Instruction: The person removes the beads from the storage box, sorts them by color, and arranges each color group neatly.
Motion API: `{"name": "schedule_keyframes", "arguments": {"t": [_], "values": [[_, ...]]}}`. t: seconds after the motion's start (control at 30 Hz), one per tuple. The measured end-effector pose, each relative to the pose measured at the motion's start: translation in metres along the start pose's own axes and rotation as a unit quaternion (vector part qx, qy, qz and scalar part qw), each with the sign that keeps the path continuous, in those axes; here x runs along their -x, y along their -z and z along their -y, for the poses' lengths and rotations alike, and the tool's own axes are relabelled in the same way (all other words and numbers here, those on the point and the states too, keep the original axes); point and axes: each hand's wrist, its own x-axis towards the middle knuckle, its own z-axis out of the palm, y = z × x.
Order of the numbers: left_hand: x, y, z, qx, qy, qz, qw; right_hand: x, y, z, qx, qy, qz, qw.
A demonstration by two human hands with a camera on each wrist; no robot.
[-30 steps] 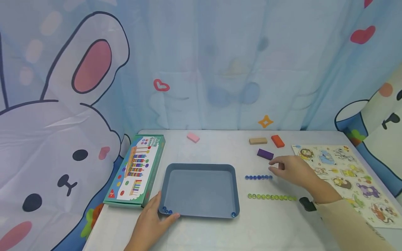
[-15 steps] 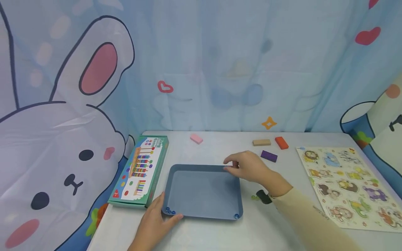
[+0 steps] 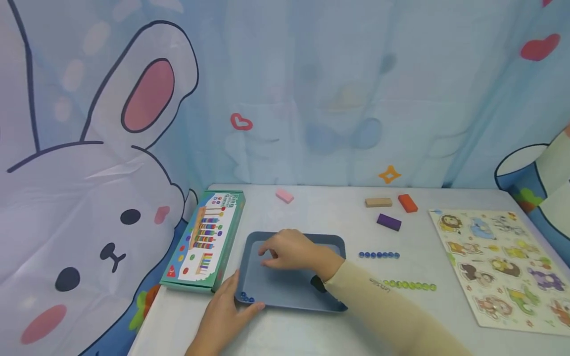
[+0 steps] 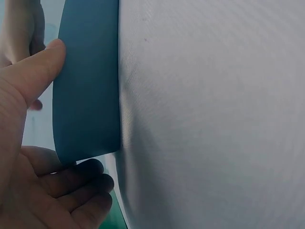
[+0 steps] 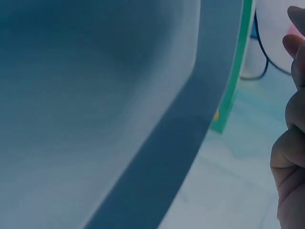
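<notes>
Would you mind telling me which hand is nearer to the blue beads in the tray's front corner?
Left. The left hand grips the blue plastic tray at that corner, beside the small blue beads; the right hand hovers over the tray's back part.

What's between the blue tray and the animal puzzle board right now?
In the head view, two bead rows lie between the blue tray and the animal puzzle board: blue beads and green beads.
</notes>
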Motion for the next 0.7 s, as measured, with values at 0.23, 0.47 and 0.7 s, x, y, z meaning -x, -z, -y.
{"name": "schedule_keyframes", "arguments": {"t": [0.23, 0.47, 0.7], "values": [[-0.003, 0.0, 0.006, -0.015, -0.002, -0.003, 0.9999, -0.025, -0.026, 0.02, 0.014, 0.057, 0.058, 0.997], [-0.003, -0.001, 0.008, -0.009, -0.014, -0.007, 0.9998, -0.036, -0.045, 0.028, 0.032, 0.097, 0.099, 0.99], [-0.004, -0.004, 0.009, -0.011, -0.015, -0.01, 0.9998, -0.035, -0.052, 0.034, 0.036, 0.082, 0.134, 0.987]]}}
